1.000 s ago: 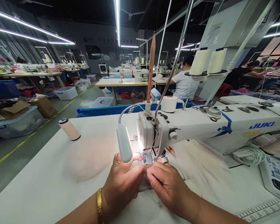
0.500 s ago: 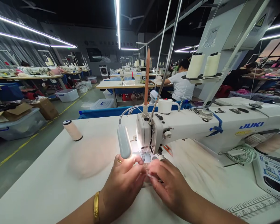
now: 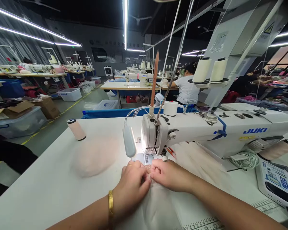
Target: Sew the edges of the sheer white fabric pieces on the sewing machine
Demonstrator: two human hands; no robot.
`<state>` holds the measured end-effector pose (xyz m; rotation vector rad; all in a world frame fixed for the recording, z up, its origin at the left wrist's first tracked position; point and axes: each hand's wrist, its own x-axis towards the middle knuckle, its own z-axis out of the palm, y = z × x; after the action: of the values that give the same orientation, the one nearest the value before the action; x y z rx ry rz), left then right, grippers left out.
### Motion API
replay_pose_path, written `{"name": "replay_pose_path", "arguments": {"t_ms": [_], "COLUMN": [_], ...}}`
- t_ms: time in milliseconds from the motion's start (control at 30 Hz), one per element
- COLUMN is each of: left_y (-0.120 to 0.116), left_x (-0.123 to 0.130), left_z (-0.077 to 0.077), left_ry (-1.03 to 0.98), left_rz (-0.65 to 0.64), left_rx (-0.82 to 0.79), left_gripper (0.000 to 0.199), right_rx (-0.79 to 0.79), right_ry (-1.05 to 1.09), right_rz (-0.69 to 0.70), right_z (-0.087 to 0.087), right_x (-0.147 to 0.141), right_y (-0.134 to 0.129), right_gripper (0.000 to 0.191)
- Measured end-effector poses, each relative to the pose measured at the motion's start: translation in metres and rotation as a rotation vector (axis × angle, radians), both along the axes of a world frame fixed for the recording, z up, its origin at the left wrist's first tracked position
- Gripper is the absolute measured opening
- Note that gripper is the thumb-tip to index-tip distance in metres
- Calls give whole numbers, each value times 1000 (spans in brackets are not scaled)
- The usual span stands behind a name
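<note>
Bare hands at a sewing machine (image 3: 194, 126). The left hand (image 3: 134, 179), wearing a gold bracelet (image 3: 110, 203), and the right hand (image 3: 169, 174) lie close together before the presser foot; the fingers of each are drawn in narrow, holding the upper end of a pale sheer fabric (image 3: 158, 204). This fabric extends from the hands across the table (image 3: 50, 179) toward its near edge. A peach thread cone (image 3: 76, 129) stands near the far left corner, with a sheer heap of cloth (image 3: 93, 158) inward from the left edge. A lamp (image 3: 129, 140) hangs above the left hand. A control panel (image 3: 277, 179) lies toward the right edge.
</note>
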<state>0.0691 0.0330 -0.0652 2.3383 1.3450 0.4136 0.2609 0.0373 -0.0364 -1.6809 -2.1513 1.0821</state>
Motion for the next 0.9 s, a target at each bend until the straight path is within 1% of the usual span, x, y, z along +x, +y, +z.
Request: {"name": "replay_pose_path", "arguments": {"t_ms": [33, 100, 167, 233, 300, 367, 400, 467, 533, 567, 600, 667, 767, 833, 900], "left_y": [3, 6, 5, 5, 5, 8, 9, 11, 13, 13, 13, 13, 13, 13, 12], "left_x": [-1, -3, -5, -6, -7, -8, -9, -9, -8, -8, -7, -7, -9, -12, -15], "left_z": [-4, -10, -14, -16, -18, -19, -20, -21, -22, -22, -22, -23, -22, -21, -19], "left_ry": [4, -19, -33, -53, -80, -90, -88, -88, -95, -103, -113, -134, -132, -107, -70], "left_rz": [3, -24, -116, -225, -286, -283, -278, -270, -265, -265, -265, -261, -254, -259, -279], "left_rx": [71, 267, 464, 579, 601, 596, 594, 589, 589, 592, 594, 598, 581, 579, 602], "left_gripper": [17, 11, 15, 24, 26, 26, 26, 27, 29, 30, 31, 31, 31, 30, 27], "right_rx": [6, 16, 36, 61, 90, 131, 189, 390, 615, 693, 734, 767, 767, 756, 758], "right_ry": [-23, -57, -86, -106, -124, -154, -179, -225, -211, -179, -141, -95, -89, -78, -63], "right_rz": [-18, -48, -62, -60, -49, -44, -37, 3, 98, 156, 205, 269, 284, 277, 273], "right_z": [-5, -11, -12, -12, -10, -7, -6, -4, -5, -8, -13, -24, -41, -46, -47], "right_x": [-5, -12, -14, -12, -7, 1, 5, 11, 13, 13, 12, 9, 8, 10, 12], "right_y": [6, 13, 14, 14, 13, 9, 5, -5, -16, -20, -24, -26, -22, -18, -15], "right_gripper": [13, 16, 19, 21, 19, 17, 16, 16, 21, 23, 25, 27, 27, 27, 27]}}
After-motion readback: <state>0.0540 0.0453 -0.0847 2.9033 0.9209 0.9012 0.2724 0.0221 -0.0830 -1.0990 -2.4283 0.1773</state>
